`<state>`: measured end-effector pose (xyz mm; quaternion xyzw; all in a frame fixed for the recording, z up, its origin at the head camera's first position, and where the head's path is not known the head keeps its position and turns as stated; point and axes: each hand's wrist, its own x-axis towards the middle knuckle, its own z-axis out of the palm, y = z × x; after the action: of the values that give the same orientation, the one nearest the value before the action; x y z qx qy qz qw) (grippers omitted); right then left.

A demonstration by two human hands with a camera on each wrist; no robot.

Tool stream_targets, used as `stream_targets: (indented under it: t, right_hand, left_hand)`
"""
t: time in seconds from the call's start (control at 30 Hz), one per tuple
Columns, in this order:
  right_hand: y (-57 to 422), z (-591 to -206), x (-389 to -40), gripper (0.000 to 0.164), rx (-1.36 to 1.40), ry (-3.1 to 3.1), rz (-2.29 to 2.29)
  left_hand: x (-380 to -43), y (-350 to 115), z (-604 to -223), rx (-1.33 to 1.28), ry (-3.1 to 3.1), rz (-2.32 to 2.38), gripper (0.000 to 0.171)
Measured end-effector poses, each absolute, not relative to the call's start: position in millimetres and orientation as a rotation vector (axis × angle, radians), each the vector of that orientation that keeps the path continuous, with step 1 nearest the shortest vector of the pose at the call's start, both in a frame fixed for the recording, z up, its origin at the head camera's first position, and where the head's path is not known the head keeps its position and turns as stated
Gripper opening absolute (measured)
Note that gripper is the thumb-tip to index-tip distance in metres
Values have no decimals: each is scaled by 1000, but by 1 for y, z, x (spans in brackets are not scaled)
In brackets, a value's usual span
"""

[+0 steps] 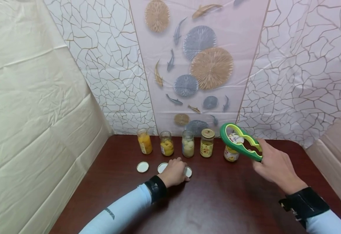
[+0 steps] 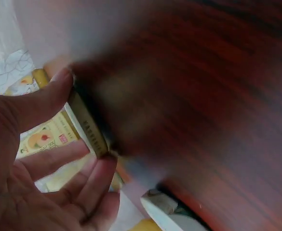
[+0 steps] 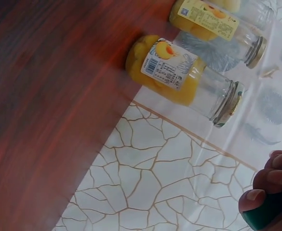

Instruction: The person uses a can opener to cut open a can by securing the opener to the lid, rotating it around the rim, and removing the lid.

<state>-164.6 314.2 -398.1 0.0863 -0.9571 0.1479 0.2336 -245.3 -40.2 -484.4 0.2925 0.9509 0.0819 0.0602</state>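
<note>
My left hand (image 1: 174,172) is low over the table, pinching a jar lid (image 2: 87,126) on its edge between thumb and fingers. The same lid (image 1: 188,172) shows its white inside in the head view. Two more lids, one at the left (image 1: 142,167) and one beside my wrist (image 1: 162,167), lie white side up. My right hand (image 1: 275,164) grips a green jar opener (image 1: 240,148) by its handle end, raised before the rightmost jar (image 1: 231,154). In the right wrist view that jar (image 3: 167,72) wears its lid, apart from the opener.
Along the table's back edge stand three lidless jars: orange fruit (image 1: 145,143), yellow fruit (image 1: 166,146) and pale fruit (image 1: 188,148). A jar with a gold lid (image 1: 207,144) stands right of them. Patterned cloth (image 1: 188,107) hangs behind the dark red table (image 1: 217,201).
</note>
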Motion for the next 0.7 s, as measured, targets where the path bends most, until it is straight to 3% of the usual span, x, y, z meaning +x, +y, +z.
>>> stream_targets:
  t: [0.13,0.37,0.7]
  right_hand:
    - [315,-400,-164,65,208,-2632,424]
    - [312,-405,-165,64,231,-2608,443]
    - [305,-408,-167,62,265,-2590,447]
  left_hand:
    - [-248,-35,-482,784,2882,280,39]
    - [-251,-30,-485,701,2870,304,59]
    - [-246,-30,-491,623,2881,272,63]
